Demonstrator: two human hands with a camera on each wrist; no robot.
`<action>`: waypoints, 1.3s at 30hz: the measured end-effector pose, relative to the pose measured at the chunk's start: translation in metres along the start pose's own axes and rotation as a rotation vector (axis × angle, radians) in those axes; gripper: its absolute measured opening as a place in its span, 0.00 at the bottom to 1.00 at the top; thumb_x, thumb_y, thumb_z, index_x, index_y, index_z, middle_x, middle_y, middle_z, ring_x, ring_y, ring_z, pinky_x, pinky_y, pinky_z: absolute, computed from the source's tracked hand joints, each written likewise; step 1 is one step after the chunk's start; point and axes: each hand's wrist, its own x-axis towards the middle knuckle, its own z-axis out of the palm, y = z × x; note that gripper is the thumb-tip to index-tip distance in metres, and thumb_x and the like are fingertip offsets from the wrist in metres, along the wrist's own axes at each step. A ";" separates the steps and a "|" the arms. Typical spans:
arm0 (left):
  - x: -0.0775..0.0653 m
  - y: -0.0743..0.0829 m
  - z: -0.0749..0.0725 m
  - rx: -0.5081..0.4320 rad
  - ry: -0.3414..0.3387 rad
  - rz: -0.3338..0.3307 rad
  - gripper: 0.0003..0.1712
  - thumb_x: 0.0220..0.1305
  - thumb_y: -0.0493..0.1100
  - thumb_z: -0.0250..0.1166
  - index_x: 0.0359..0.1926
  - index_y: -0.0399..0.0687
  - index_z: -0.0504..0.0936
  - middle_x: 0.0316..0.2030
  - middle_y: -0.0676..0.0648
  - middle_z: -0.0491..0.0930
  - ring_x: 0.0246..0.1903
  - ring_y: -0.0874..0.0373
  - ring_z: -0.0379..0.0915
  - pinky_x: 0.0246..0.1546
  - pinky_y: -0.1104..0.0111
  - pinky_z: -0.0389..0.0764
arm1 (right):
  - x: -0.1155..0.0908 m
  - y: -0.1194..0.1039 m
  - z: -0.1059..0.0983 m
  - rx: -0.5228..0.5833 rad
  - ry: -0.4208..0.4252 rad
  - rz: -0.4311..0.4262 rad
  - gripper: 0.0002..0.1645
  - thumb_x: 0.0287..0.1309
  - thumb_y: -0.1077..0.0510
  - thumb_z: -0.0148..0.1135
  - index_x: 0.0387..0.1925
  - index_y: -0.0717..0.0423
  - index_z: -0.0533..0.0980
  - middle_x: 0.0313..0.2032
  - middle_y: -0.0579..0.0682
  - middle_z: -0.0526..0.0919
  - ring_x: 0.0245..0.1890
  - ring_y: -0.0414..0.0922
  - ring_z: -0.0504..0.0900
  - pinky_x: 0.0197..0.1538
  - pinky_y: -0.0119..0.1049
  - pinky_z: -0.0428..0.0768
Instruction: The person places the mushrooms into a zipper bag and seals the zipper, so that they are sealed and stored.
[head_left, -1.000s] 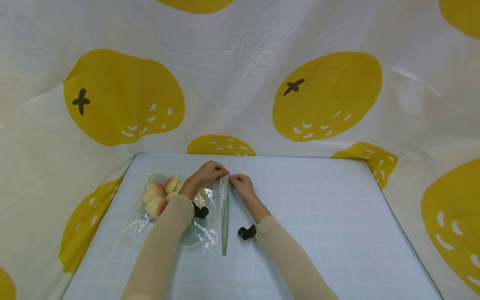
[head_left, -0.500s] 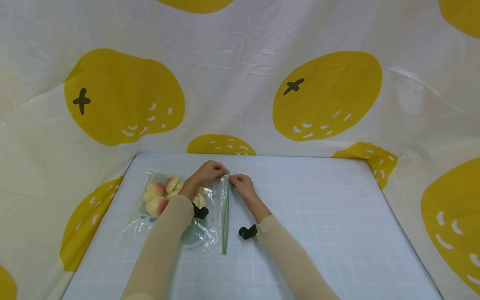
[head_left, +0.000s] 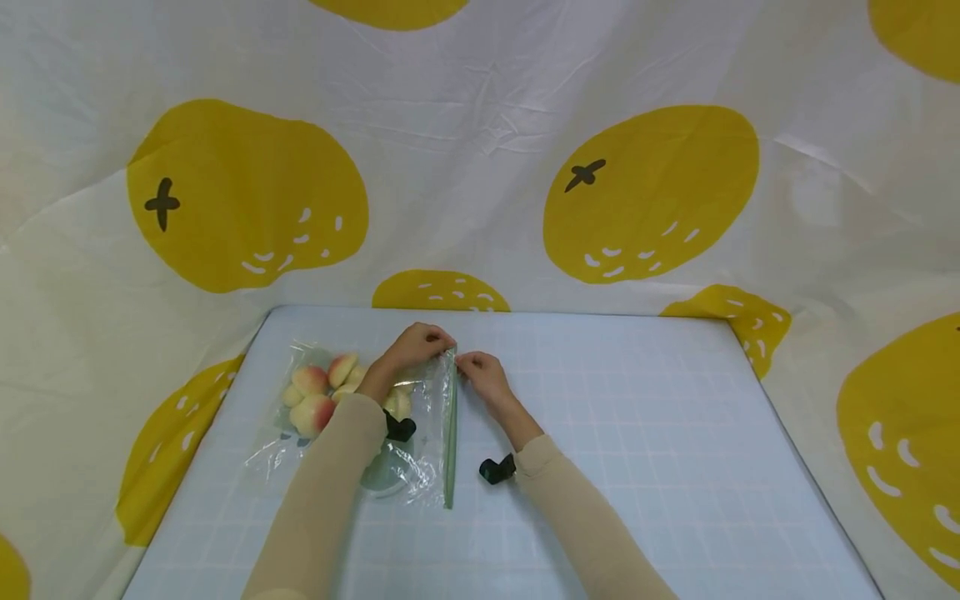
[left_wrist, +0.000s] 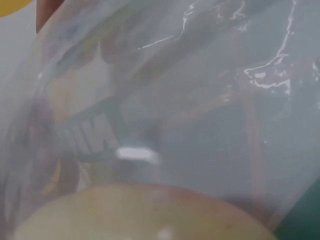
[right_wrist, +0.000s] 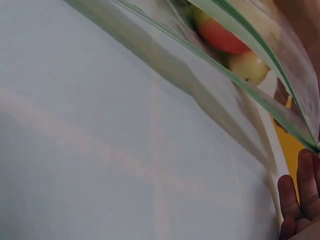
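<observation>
A clear zip bag [head_left: 427, 450] with a green zip edge lies on the table, its mouth towards the right. Inside are several pale yellow peaches [head_left: 311, 414] with red blush; the left forearm hides some. At the far corner of the mouth, the left hand [head_left: 417, 345] pinches the bag. Just right of that corner, the right hand [head_left: 486, 375] has its fingertips on the zip's end. In the right wrist view the two green zip strips [right_wrist: 220, 70] stand apart, meeting at the right hand's fingers [right_wrist: 306, 175]. Through plastic, the left wrist view shows a peach [left_wrist: 145, 212].
A round pale green shape [head_left: 388, 471] with a light rim shows at the bag's near side; I cannot tell whether it is inside. The table [head_left: 637, 467] has a pale checked cover. Behind it hangs a white curtain [head_left: 457, 192] with yellow fruit prints.
The right hand has shifted very slightly towards the person along the zip end. The left hand keeps its hold on the corner, and the bag stays in place.
</observation>
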 end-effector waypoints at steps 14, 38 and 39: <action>-0.002 0.003 0.000 -0.018 0.005 -0.018 0.14 0.72 0.47 0.63 0.45 0.42 0.88 0.35 0.48 0.85 0.33 0.55 0.79 0.41 0.62 0.78 | -0.008 0.005 -0.002 -0.169 -0.022 -0.076 0.15 0.70 0.54 0.59 0.42 0.63 0.83 0.35 0.51 0.85 0.35 0.43 0.80 0.39 0.36 0.78; -0.002 0.005 0.001 0.012 0.028 -0.043 0.14 0.71 0.46 0.63 0.45 0.41 0.88 0.36 0.48 0.85 0.34 0.55 0.77 0.42 0.62 0.78 | -0.024 -0.001 -0.004 -0.176 -0.086 -0.097 0.13 0.71 0.55 0.59 0.39 0.62 0.81 0.32 0.48 0.84 0.30 0.53 0.82 0.31 0.34 0.76; -0.002 0.004 0.001 0.013 0.027 -0.044 0.14 0.71 0.46 0.63 0.45 0.41 0.88 0.36 0.49 0.85 0.34 0.56 0.77 0.42 0.62 0.78 | -0.025 -0.001 -0.004 -0.180 -0.089 -0.097 0.13 0.71 0.55 0.59 0.39 0.62 0.81 0.32 0.48 0.84 0.30 0.53 0.82 0.31 0.34 0.76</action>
